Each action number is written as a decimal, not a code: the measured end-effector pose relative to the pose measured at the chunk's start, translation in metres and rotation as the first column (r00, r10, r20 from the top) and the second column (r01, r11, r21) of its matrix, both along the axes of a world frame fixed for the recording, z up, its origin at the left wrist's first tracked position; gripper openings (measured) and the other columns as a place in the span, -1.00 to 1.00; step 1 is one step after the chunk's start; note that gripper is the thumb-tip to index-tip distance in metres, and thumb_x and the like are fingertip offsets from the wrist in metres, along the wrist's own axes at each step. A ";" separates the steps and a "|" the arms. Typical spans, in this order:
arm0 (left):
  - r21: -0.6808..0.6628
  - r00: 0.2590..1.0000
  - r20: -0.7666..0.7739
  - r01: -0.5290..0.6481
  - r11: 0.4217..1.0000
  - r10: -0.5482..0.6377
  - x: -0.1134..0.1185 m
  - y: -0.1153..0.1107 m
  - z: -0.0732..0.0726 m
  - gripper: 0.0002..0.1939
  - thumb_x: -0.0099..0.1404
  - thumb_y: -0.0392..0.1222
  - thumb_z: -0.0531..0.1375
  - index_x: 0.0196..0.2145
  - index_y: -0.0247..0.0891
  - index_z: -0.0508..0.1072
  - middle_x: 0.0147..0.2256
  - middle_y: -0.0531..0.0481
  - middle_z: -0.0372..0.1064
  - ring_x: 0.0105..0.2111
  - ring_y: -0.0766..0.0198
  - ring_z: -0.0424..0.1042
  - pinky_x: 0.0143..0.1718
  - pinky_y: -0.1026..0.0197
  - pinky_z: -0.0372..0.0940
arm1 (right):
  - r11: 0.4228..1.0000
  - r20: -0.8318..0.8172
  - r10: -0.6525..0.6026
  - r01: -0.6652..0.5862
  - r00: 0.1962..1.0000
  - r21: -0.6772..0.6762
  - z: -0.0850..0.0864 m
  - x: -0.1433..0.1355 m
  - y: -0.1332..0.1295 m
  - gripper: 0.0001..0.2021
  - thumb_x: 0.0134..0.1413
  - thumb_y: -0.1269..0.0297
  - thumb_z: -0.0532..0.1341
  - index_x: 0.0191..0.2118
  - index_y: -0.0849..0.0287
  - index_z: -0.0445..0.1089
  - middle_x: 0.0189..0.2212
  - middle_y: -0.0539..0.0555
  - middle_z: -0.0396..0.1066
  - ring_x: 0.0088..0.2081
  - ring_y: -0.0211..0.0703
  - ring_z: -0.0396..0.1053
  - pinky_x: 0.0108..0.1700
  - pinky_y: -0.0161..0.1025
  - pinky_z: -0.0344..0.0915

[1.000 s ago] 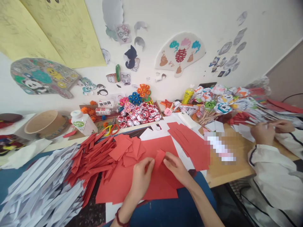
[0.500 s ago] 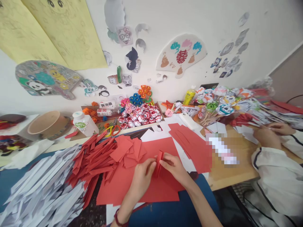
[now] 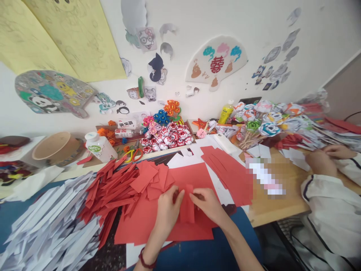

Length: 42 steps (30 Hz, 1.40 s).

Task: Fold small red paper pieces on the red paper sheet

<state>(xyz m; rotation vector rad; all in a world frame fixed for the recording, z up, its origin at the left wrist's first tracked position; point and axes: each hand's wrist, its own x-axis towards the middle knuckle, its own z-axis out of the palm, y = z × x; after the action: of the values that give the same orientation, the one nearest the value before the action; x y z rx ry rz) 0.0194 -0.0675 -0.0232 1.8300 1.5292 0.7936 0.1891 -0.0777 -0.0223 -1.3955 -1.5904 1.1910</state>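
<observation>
A small creased piece of red paper (image 3: 187,206) is held between both hands, above large red sheets (image 3: 135,229). My left hand (image 3: 168,207) pinches its left edge between thumb and fingers. On the right edge, my right hand (image 3: 207,203) closes thumb and fingertips. Folded red strips (image 3: 113,188) and small red squares (image 3: 153,178) are heaped to the left of the hands. More red sheets (image 3: 228,177) lie to the right.
Folded white strips (image 3: 53,226) cover the left side. Behind stand a white bottle (image 3: 98,146), scissors (image 3: 134,154), paper flowers (image 3: 169,137) and a yellow bottle (image 3: 226,113). Another person's hands (image 3: 323,162) are at the right, by a wooden board (image 3: 270,209).
The red paper has turned from a narrow, edge-on fold to a wider, flatter face towards the camera. My hands have spread slightly apart at its two edges.
</observation>
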 end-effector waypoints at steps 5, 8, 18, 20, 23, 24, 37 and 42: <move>-0.004 0.997 -0.071 -0.007 1.000 0.007 0.005 0.000 -0.007 -0.76 0.33 -0.22 0.04 -0.47 -0.26 0.36 -0.55 0.05 0.35 -0.56 0.33 0.26 -0.48 0.30 0.05 | 0.986 0.330 -0.152 0.122 0.932 0.110 -0.005 -0.012 -0.001 -0.64 0.17 0.24 0.11 -0.64 0.16 0.16 -0.69 -0.06 0.17 -0.60 -0.25 0.19 -0.52 -0.31 -0.01; 0.053 0.980 -0.197 0.003 0.999 0.008 0.006 -0.004 -0.008 -0.77 0.33 -0.26 0.03 -0.45 -0.26 0.40 -0.51 0.02 0.37 -0.50 0.29 0.31 -0.46 0.29 0.07 | 0.959 0.488 -0.277 0.201 0.828 0.202 -0.010 -0.019 -0.001 -0.66 0.22 0.23 0.09 -0.58 0.15 0.26 -0.65 0.01 0.31 -0.59 -0.18 0.28 -0.52 -0.28 0.02; 0.394 0.901 -0.426 0.105 0.913 0.080 0.004 -0.013 -0.017 -0.76 0.36 -0.33 0.02 -0.28 -0.22 0.49 -0.40 -0.05 0.43 -0.37 0.21 0.36 -0.33 0.20 0.21 | 0.864 0.489 -0.357 0.082 0.796 0.497 -0.029 -0.022 -0.011 -0.73 0.31 0.39 -0.02 -0.19 0.17 0.44 -0.35 0.10 0.44 -0.35 -0.16 0.44 -0.34 -0.28 0.32; 0.415 0.869 -0.488 0.148 0.898 0.082 0.002 -0.014 -0.018 -0.77 0.35 -0.34 0.04 -0.26 -0.21 0.50 -0.40 -0.05 0.43 -0.36 0.19 0.36 -0.32 0.18 0.21 | 0.855 0.485 -0.334 0.043 0.808 0.516 -0.032 -0.020 -0.012 -0.71 0.31 0.43 -0.02 -0.16 0.18 0.46 -0.33 0.11 0.44 -0.32 -0.15 0.43 -0.28 -0.27 0.36; 0.401 0.842 -0.538 0.210 0.892 0.044 -0.001 -0.014 -0.017 -0.77 0.34 -0.34 0.07 -0.19 -0.20 0.51 -0.36 -0.05 0.44 -0.32 0.16 0.36 -0.30 0.15 0.21 | 0.854 0.466 -0.303 0.020 0.831 0.520 -0.034 -0.017 -0.014 -0.71 0.30 0.44 -0.02 -0.12 0.19 0.46 -0.28 0.12 0.43 -0.27 -0.14 0.42 -0.21 -0.24 0.38; 0.390 0.842 -0.539 0.222 0.894 0.026 -0.002 -0.014 -0.016 -0.76 0.34 -0.34 0.07 -0.16 -0.20 0.51 -0.34 -0.05 0.44 -0.31 0.16 0.36 -0.29 0.15 0.22 | 0.858 0.454 -0.294 0.022 0.841 0.514 -0.035 -0.016 -0.014 -0.71 0.30 0.43 -0.01 -0.11 0.18 0.46 -0.27 0.12 0.43 -0.26 -0.14 0.42 -0.20 -0.23 0.38; 0.331 0.826 -0.556 0.320 0.888 -0.091 -0.010 -0.010 -0.014 -0.70 0.35 -0.35 0.05 -0.06 -0.18 0.48 -0.24 -0.08 0.41 -0.25 0.15 0.33 -0.26 0.12 0.24 | 0.827 0.468 -0.278 -0.040 0.839 0.561 -0.035 -0.018 -0.018 -0.67 0.33 0.42 -0.05 -0.08 0.18 0.46 -0.30 0.12 0.38 -0.24 -0.14 0.37 -0.19 -0.22 0.39; 0.306 0.832 -0.546 0.302 0.903 -0.093 -0.012 -0.009 -0.018 -0.67 0.35 -0.36 0.04 0.01 -0.21 0.43 -0.21 -0.09 0.38 -0.23 0.15 0.31 -0.21 0.11 0.26 | 0.853 0.428 -0.293 0.031 0.855 0.522 -0.041 -0.019 -0.019 -0.71 0.32 0.40 0.00 -0.02 0.19 0.43 -0.25 0.15 0.37 -0.22 -0.12 0.36 -0.20 -0.20 0.39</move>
<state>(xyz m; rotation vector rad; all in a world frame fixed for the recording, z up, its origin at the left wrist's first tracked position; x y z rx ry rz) 0.0073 -0.0765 -0.0410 2.6213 1.5240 0.5368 0.1702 -0.0966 -0.0630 -1.5067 -1.8941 0.2620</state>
